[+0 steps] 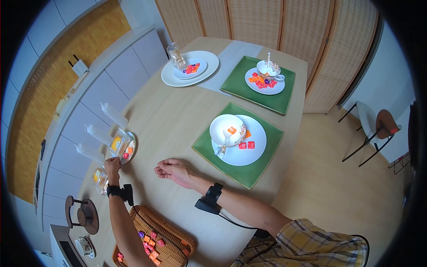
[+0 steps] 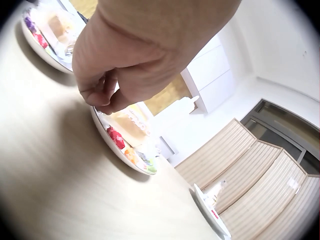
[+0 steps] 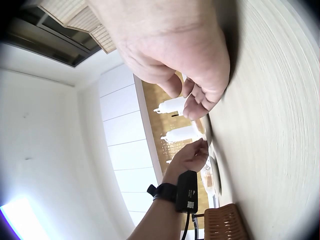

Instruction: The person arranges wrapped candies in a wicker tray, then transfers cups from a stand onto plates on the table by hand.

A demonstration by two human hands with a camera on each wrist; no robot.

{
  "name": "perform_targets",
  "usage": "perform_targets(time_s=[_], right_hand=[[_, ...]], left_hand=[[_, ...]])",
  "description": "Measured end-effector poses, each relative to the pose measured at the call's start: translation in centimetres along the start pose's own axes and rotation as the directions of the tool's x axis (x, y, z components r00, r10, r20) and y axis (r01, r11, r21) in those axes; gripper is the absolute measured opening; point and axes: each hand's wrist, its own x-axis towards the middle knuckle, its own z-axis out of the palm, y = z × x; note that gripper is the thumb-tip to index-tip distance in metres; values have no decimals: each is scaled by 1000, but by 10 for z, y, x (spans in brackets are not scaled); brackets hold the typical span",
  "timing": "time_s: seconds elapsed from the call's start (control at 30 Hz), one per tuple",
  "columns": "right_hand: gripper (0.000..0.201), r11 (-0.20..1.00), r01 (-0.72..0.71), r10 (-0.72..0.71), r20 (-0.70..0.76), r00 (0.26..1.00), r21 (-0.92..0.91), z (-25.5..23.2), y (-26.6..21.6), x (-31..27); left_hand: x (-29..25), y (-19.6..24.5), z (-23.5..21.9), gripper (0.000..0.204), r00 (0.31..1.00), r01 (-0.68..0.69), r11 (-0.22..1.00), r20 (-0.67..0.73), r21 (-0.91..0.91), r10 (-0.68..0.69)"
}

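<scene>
My left hand pinches the near rim of a small round plate at the table's left side. A clear-wrapped pastry lies on that plate beside a red wrapped candy. In the left wrist view the thumb and fingertips meet right at the plate's edge. My right hand is held low over the middle of the table, fingers loosely bent, with nothing in it. A second plate of wrapped pastries stands just beside the left hand.
White squeeze bottles line the left edge. Below is a wicker basket of wrapped candies. On the right are green square trays with plates and cups. An oval white platter stands at the back, a brown stand at lower left.
</scene>
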Motion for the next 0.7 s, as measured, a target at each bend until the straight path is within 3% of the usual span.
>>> perform_targets(time_s=[0.33,0.43,0.5,0.7], right_hand=[[18,1000,-9,9,-13,1000,-14,0,0,1],[16,1000,-13,13,-19,1000,-12,0,-1,1],[14,1000,5,-5,-13,1000,3,-3,3,5],[13,1000,-2,2,-19,1000,-18,-1,0,5]], left_hand=[[-10,4,2,20,996,-16,1000,-89,20,18],[-10,-3,1,22,995,-70,998,-65,-1,70],[-13,-6,-3,22,992,-122,989,-20,79,124],[-49,2,-4,38,1000,-24,967,9,-253,28]])
